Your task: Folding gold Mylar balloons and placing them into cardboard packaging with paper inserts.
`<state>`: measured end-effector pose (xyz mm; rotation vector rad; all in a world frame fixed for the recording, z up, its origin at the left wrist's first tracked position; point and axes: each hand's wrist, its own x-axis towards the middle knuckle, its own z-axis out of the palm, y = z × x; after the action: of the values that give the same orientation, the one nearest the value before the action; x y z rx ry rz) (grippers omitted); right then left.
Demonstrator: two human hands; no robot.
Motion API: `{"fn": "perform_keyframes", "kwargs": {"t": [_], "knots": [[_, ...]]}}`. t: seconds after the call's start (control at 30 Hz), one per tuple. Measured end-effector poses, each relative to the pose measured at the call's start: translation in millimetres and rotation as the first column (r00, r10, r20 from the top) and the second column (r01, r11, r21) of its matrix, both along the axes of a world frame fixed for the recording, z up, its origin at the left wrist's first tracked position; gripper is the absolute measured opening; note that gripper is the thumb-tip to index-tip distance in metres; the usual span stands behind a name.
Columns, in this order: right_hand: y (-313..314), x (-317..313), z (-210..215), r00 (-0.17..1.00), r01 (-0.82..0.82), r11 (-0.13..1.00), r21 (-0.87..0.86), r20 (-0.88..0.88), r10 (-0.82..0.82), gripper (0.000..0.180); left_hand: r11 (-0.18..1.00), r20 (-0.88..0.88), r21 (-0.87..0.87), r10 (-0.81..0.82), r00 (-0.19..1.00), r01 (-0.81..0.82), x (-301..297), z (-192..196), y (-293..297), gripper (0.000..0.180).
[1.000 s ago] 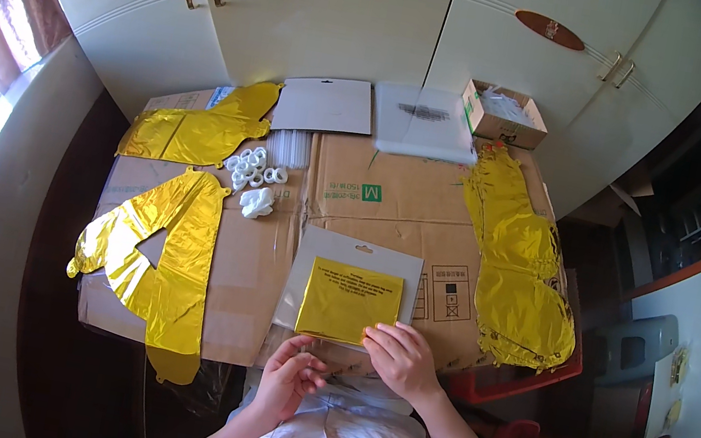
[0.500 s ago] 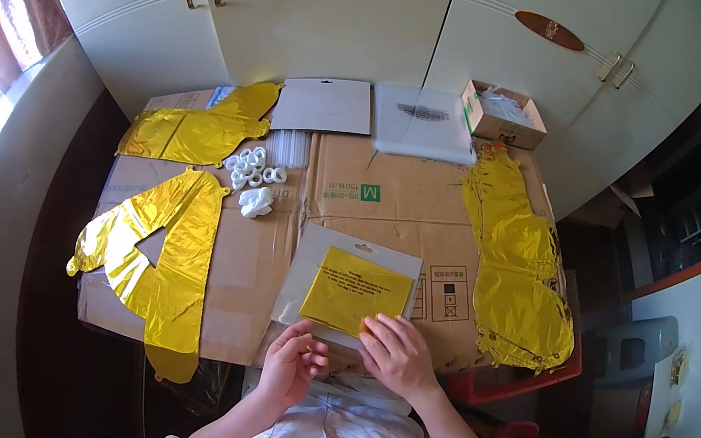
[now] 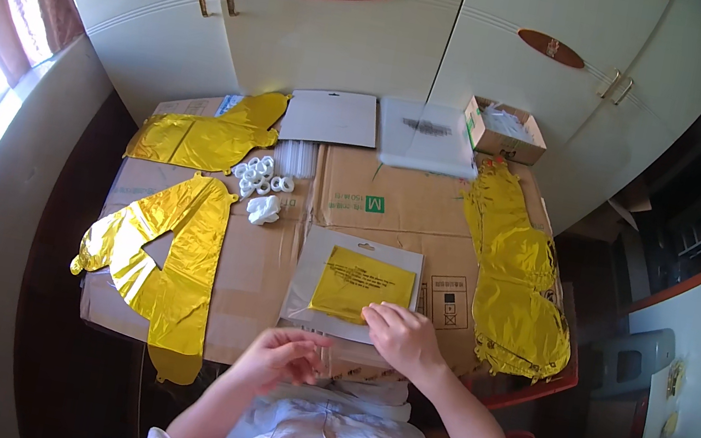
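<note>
A folded gold foil balloon (image 3: 362, 289) with small dark print lies on a white card with a hang slot (image 3: 298, 302), near the front of the table. My right hand (image 3: 406, 341) has its fingers bent together at the balloon's lower right corner and pinches it there. Just in front of the card, my left hand (image 3: 280, 361) holds nothing; its fingers are loosely bent and apart. Two unfolded gold foil balloons lie to the left, a near one (image 3: 189, 275) drooping over the front edge and a far one (image 3: 214, 139).
Flattened cardboard (image 3: 260, 250) covers the table. White tape rolls (image 3: 257, 176) and a crumpled white piece (image 3: 263, 209) lie left of centre. Behind are white cards (image 3: 330, 122), a clear bag stack (image 3: 428, 148) and a small box (image 3: 509, 144). More gold foil balloons (image 3: 518, 277) line the right.
My left hand has drawn back slightly from the card, and its fingers now point more to the right. My right hand stays at the foil's corner. The whole view has shifted slightly.
</note>
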<state>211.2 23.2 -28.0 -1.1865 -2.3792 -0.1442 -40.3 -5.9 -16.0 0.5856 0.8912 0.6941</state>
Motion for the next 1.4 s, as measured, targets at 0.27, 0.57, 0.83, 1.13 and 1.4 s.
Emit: {"fn": "perform_keyframes", "kwargs": {"t": [0.27,0.57,0.83,1.13,1.4], "knots": [[32,0,26,1.0,-0.003,0.997,0.078,0.013,0.002,0.008,0.515,-0.678,0.7,0.695,0.237,0.495,-64,3,126,0.025],[50,-1,41,1.0,0.003,1.0,-0.01,-0.016,-0.004,0.011,0.471,-0.706,0.575,0.698,0.115,0.669,-71,-36,173,0.045],[51,4,41,1.0,0.001,1.0,0.005,0.015,-0.001,0.006,0.347,-0.6,0.66,0.777,0.19,0.666,-54,-20,199,0.013],[50,2,44,0.999,0.024,1.0,0.003,-0.022,-0.024,0.006,0.092,-0.522,0.511,0.823,0.223,0.855,-58,-30,250,0.006],[59,6,51,0.996,0.078,0.988,-0.134,0.051,-0.072,0.011,0.031,-0.434,0.833,0.655,0.618,0.553,-11,65,95,0.013]]}}
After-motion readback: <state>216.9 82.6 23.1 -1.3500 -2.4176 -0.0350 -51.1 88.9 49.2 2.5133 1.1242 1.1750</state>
